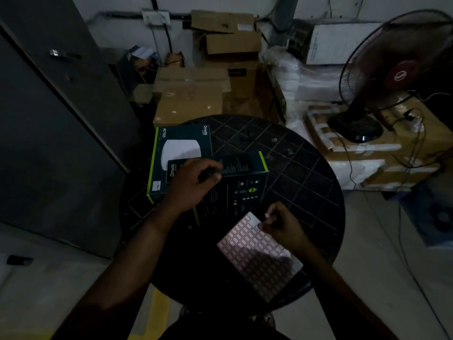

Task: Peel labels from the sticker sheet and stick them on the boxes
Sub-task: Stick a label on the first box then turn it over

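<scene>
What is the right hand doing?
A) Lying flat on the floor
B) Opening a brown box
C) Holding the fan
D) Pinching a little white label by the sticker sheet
D: the right hand pinches a small white label just above the top corner of the sticker sheet lying on the round table.

The two dark printed cardboard boxes with green edges [181,153] look smooth and faintly glossy. The pale gridded paper sticker sheet [259,256] shines slightly. The round black table [306,173] looks matt, ridged plastic. The plain brown corrugated cartons [191,99] behind look dull and rough.
</scene>
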Demonstrator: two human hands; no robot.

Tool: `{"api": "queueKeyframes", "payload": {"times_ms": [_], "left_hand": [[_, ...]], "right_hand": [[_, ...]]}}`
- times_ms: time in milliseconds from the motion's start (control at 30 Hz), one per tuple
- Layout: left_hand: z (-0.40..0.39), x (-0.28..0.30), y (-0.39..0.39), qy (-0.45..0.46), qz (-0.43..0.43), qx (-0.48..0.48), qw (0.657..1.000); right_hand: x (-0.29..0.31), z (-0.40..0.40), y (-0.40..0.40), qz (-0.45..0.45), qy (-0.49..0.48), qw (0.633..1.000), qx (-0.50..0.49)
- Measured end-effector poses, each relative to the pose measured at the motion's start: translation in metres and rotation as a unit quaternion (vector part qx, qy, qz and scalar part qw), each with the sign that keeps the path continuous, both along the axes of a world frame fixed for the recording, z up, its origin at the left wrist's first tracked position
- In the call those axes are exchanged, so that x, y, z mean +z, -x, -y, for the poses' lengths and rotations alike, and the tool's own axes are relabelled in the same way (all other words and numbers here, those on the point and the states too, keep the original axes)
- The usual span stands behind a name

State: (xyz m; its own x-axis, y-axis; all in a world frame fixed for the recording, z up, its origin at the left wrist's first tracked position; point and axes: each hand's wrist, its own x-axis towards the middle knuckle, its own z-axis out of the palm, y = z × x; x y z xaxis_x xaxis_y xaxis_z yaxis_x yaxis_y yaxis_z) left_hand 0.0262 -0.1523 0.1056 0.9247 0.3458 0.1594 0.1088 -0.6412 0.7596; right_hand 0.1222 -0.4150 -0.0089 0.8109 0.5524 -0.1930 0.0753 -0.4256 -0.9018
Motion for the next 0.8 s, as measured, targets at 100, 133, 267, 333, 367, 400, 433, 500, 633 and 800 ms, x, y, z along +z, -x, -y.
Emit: {"api": "queueKeyframes", "payload": {"times_ms": [100,133,267,333,367,400,433,500,633,800], "left_hand": [[0.0,-0.001,0.001,-0.022,0.008,-0.005,1.0],[0.001,-0.002,0.002,-0.028,0.011,-0.01,1.0],[0.001,-0.005,0.007,-0.068,0.027,-0.032,0.997],[0.001,-0.007,0.007,-0.095,0.029,-0.043,0.994],[0.001,-0.009,0.007,-0.106,0.027,-0.045,0.993],[0.0,-0.009,0.007,-0.113,0.026,-0.045,0.992],[0.001,-0.01,0.007,-0.118,0.025,-0.045,0.992],[0.002,-0.01,0.007,-0.121,0.025,-0.044,0.991],[0.002,-0.011,0.008,-0.133,0.027,-0.048,0.99],[0.002,-0.011,0.01,-0.118,0.03,-0.048,0.991]], "right_hand": [[-0.038,0.008,0.004,-0.05,0.075,0.994,-0.066],[-0.046,0.008,0.004,-0.058,0.105,0.989,-0.084],[-0.065,0.012,0.001,-0.067,0.163,0.977,-0.118],[-0.069,0.014,0.002,-0.084,0.161,0.974,-0.133],[-0.072,0.015,0.003,-0.086,0.161,0.974,-0.135],[-0.074,0.017,0.004,-0.086,0.163,0.974,-0.133],[-0.076,0.019,0.004,-0.086,0.165,0.974,-0.13],[-0.077,0.023,0.004,-0.09,0.163,0.974,-0.127],[-0.071,0.028,0.007,-0.069,0.145,0.981,-0.112],[-0.043,0.021,0.0,-0.032,0.04,0.999,-0.002]]}}
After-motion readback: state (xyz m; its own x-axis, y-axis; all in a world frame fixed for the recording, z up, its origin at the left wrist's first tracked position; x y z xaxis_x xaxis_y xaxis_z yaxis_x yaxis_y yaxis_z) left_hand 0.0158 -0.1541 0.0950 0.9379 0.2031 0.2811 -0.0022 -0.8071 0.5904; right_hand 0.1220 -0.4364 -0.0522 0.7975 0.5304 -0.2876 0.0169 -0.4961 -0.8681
